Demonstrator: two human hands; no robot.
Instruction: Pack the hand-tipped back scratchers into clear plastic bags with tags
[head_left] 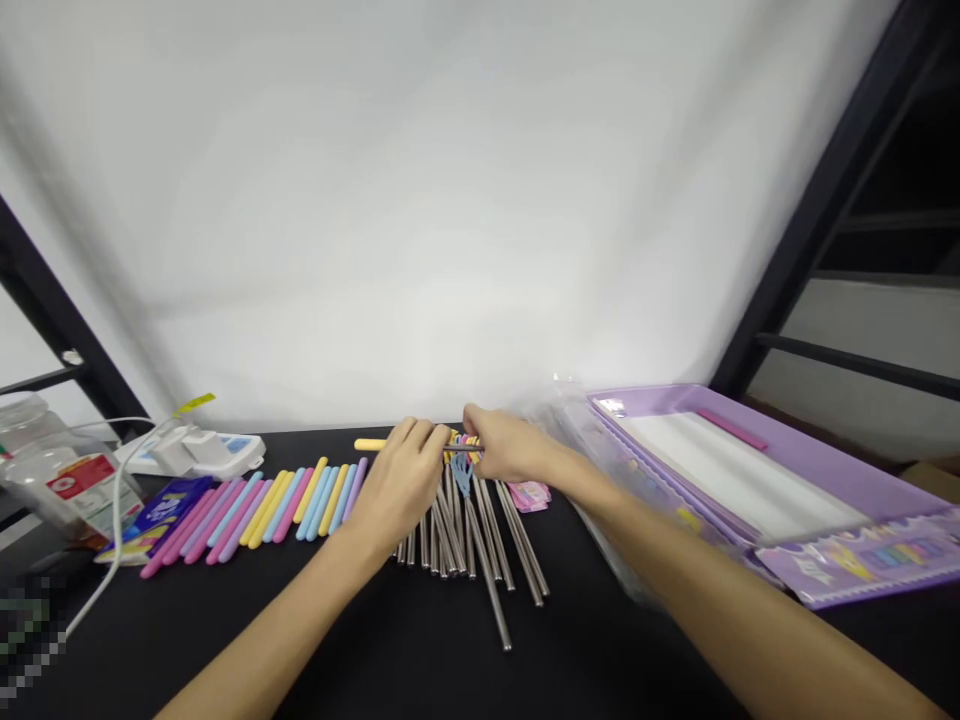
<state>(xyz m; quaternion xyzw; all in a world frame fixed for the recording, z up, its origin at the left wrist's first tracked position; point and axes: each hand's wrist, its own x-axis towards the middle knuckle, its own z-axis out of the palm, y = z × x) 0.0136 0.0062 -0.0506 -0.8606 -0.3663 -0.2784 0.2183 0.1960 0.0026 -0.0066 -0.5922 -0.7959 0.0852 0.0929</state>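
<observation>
My left hand is closed around a yellow tube-like handle, whose rounded end pokes out to the left. Between the two hands runs a thin metal rod, level and in line with the handle. My right hand is closed on the rod's other end, hiding its tip. Whether the rod sits inside the handle is hidden by my left fingers. Below the hands lie several loose metal rods, some with blue strands at the far end. A row of pink, blue, yellow and purple handles lies to the left.
On the right stands a purple tray holding a white sheet and a pink handle, beside clear plastic wrapping. Pink cards lie near my right wrist. At left are a power strip, a white cable, a plastic jar and a purple packet.
</observation>
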